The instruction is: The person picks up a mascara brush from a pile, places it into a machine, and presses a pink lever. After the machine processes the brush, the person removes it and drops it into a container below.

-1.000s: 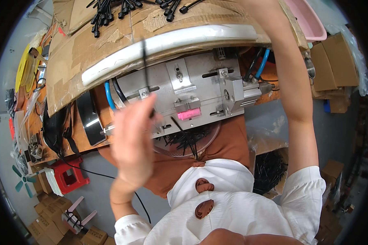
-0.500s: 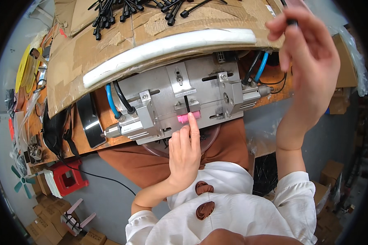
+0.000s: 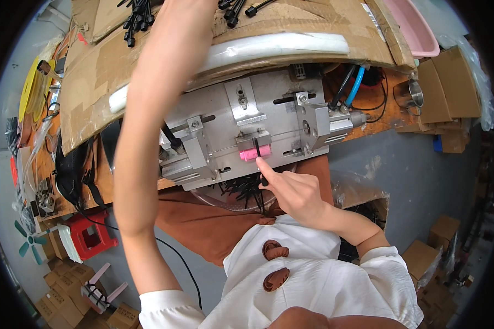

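My right hand [image 3: 299, 194] is at the metal fixture [image 3: 225, 101], its index fingertip at the lower edge of a small pink block [image 3: 249, 153]. A thin black rod [image 3: 257, 143] lies across that block. Below the index finger, a black knob-ended piece [image 3: 264, 180] shows at my curled fingers, which appear to hold it; most of it is hidden. My left hand [image 3: 189, 19] reaches far forward over the cardboard, beside the pile of black knob-ended rods [image 3: 140, 19]. It is motion-smeared and its fingers are cut off by the top edge.
A white foam strip [image 3: 280, 48] edges the cardboard [image 3: 93, 82]. Blue hose [image 3: 355, 88] runs to the fixture's right cylinder. A clear bowl with black strips [image 3: 244, 192] sits below the fixture. A metal cup [image 3: 408, 94] and pink tub [image 3: 414, 27] are at right, a red stool [image 3: 90, 236] at left.
My left hand has left the pink block and swung up to the rod pile. My right hand has come down from the upper right to the pink block.
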`<state>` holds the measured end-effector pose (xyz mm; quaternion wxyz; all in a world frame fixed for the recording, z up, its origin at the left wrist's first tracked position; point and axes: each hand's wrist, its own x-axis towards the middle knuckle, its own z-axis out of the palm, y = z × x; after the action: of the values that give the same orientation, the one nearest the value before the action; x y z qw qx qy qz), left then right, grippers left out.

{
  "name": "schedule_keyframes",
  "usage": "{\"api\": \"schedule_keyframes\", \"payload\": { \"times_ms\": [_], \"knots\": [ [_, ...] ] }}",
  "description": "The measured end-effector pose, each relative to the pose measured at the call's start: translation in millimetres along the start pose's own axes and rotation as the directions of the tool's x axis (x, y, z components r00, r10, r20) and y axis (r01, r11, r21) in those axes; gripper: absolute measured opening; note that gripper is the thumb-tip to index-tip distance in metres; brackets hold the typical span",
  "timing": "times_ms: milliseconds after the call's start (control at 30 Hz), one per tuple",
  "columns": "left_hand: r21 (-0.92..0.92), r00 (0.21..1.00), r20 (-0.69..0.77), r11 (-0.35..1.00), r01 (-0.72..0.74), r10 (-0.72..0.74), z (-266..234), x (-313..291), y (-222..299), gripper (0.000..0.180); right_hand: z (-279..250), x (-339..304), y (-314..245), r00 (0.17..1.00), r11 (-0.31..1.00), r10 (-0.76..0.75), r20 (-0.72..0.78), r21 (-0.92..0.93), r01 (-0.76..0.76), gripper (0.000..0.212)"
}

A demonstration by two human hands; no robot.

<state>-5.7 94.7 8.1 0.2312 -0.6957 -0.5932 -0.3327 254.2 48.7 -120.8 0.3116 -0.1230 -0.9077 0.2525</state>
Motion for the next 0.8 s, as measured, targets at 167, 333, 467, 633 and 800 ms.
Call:
{"api": "schedule_keyframes", "payload": {
  "times_ms": [167, 333, 467, 633, 800],
  "knots": [
    [-0.174, 0.930, 0.363, 0.976, 0.131, -0.060, 4, 20, -8, 0.023, -37, 15, 6, 0.991, 0.989, -0.100, -0.084, -0.118, 0.090, 0.050],
    [-0.201, 0.915, 0.398, 0.969, 0.146, -0.056, -4, -5, -32, 0.021, -163, 78, 80, 0.817, 0.894, -0.026, -0.576, -0.379, -0.239, 0.014],
    [-0.335, 0.903, 0.424, 0.915, 0.223, -0.065, -31, -7, -27, 0.018, -292, 129, 205, 0.959, 0.381, -0.048, -0.279, -0.893, -0.240, 0.033],
    [-0.185, 0.817, 0.530, 0.910, 0.371, -0.226, -67, -44, -7, 0.017, -167, 193, 93, 0.932, 0.833, -0.352, -0.084, -0.483, 0.271, 0.016],
    [-0.052, 0.934, 0.129, 0.938, 0.342, -0.334, -55, -81, 30, 0.029, -101, 239, 72, 0.916, 0.819, -0.096, 0.390, -0.491, 0.295, 0.012]
  ]
}}
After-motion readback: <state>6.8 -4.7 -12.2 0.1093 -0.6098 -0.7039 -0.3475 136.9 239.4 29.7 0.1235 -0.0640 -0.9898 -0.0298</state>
